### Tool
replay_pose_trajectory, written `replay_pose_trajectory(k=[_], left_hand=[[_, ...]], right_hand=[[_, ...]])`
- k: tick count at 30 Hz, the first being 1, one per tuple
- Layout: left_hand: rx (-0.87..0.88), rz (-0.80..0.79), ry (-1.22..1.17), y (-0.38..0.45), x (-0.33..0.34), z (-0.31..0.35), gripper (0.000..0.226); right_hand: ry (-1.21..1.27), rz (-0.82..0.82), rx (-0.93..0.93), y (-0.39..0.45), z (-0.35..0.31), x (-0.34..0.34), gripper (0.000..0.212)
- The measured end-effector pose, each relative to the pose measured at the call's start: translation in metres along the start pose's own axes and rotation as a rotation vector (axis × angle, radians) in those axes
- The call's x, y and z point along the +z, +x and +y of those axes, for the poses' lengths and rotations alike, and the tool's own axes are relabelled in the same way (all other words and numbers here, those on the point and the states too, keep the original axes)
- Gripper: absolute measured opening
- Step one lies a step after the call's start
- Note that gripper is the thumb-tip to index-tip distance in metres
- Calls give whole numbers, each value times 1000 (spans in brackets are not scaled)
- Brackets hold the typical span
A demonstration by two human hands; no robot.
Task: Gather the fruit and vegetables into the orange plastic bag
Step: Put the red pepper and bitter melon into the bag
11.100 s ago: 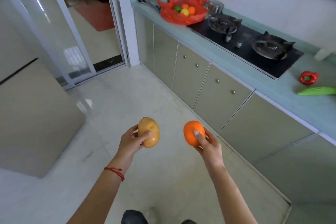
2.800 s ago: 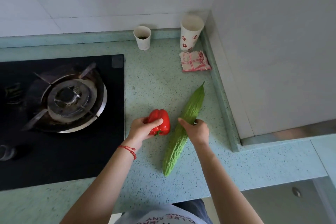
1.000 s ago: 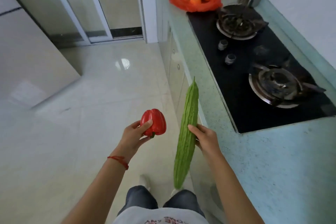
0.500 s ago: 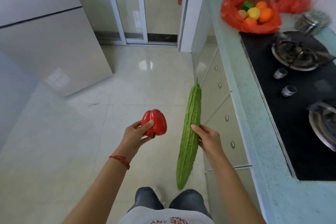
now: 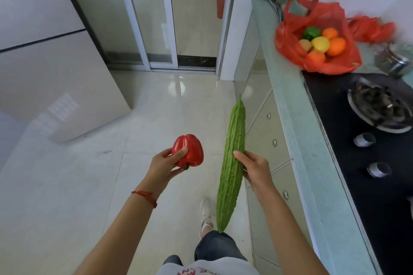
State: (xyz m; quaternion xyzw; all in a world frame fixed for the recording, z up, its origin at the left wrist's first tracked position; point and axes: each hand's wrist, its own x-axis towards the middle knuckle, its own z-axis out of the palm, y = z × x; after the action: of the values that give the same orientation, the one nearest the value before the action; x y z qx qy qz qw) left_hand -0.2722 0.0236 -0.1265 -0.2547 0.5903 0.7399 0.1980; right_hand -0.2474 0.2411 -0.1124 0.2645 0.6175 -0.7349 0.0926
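My left hand (image 5: 163,168) grips a red bell pepper (image 5: 188,150) over the floor. My right hand (image 5: 256,169) holds a long green bitter gourd (image 5: 232,158) around its middle, the gourd pointing away from me. The orange plastic bag (image 5: 317,35) sits open on the far end of the countertop (image 5: 288,100), well ahead of both hands. Inside it lie oranges, a yellow lemon (image 5: 320,44) and a green pepper (image 5: 311,32).
A black gas hob (image 5: 357,131) with burners and knobs runs along the counter on the right. Cabinet doors (image 5: 268,140) line the counter front. A second orange bag (image 5: 371,29) and a metal pot (image 5: 395,58) lie behind. Sliding glass doors (image 5: 152,18) stand ahead.
I have walked along the counter toward the bag, which now appears closer. Both hands keep the same hold on pepper and gourd.
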Motion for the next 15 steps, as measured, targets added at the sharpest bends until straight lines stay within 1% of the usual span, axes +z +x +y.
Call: replay_pose_trajectory(k=[8,10,13,15], left_hand=[[13,40,1,100,40,89,45],[-1,49,-4,120,45,105,47],[-6,45,9,155,51,129,48],[-13,34,9,182,55,146,47]], right_hand=[[-17,-29,3,122,-83,13,6],[-20,-27,2,145,-98,22,9],[4,-35,3,177,-118,35,5],[8,-22,1,199,-128,44,6]])
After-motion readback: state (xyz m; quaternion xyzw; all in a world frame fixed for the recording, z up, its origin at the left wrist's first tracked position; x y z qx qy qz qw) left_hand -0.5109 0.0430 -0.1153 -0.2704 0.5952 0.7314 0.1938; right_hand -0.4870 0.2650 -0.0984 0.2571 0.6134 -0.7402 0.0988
